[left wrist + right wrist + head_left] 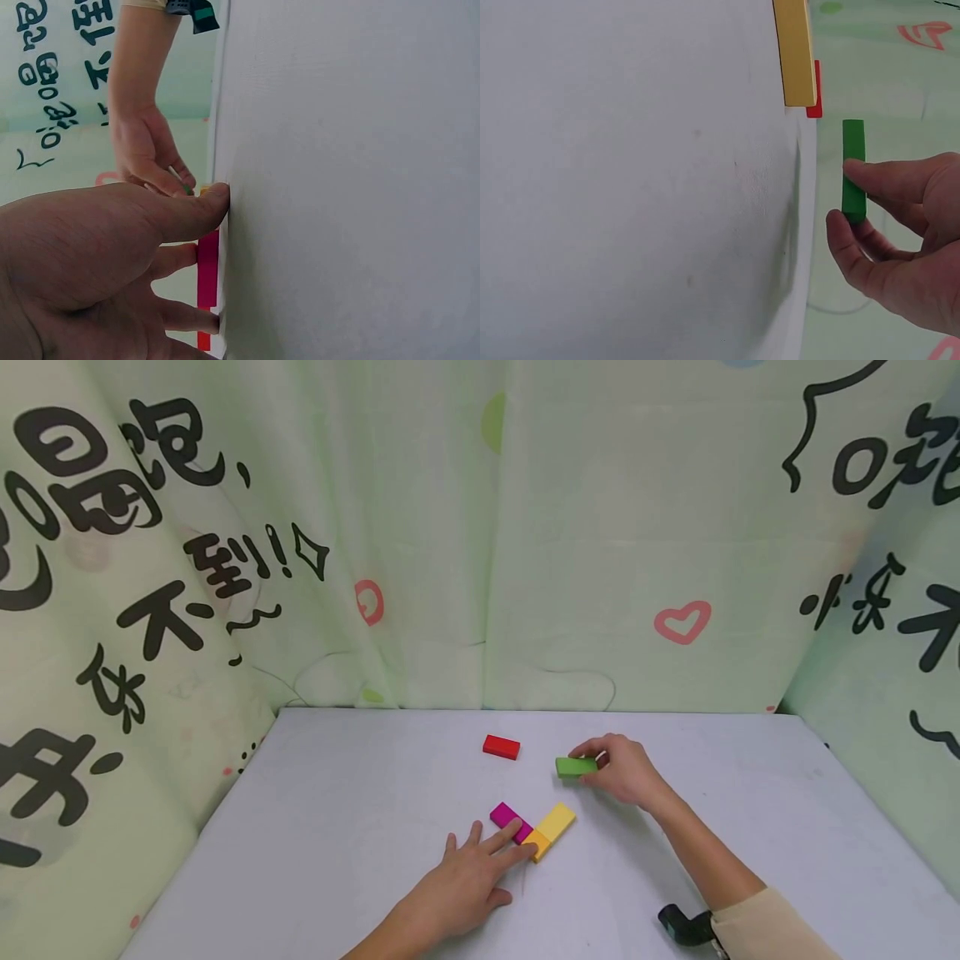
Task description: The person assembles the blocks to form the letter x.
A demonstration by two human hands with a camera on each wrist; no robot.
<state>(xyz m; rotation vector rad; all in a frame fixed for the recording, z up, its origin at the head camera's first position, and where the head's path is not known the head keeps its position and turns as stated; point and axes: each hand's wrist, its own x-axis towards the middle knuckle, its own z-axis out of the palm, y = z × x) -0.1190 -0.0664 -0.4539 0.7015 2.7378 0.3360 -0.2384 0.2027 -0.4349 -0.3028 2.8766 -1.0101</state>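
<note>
My right hand [621, 770] pinches a green block [573, 767] by its right end, between thumb and fingers. In the right wrist view the green block [853, 142] is held off the white surface. My left hand [468, 881] has its fingers spread, with fingertips on a magenta block [502, 814] and an orange block [534, 849]. A yellow block [557, 821] lies end to end with the orange one, and the magenta one meets them at an angle, making a V shape. In the left wrist view the thumb partly hides the blocks.
A red block [501, 747] lies alone farther back on the white table [337, 793]. Printed curtains [585, 568] hang behind the table and at both sides. A black device [686, 927] is worn at the right wrist, next to a beige sleeve [772, 927].
</note>
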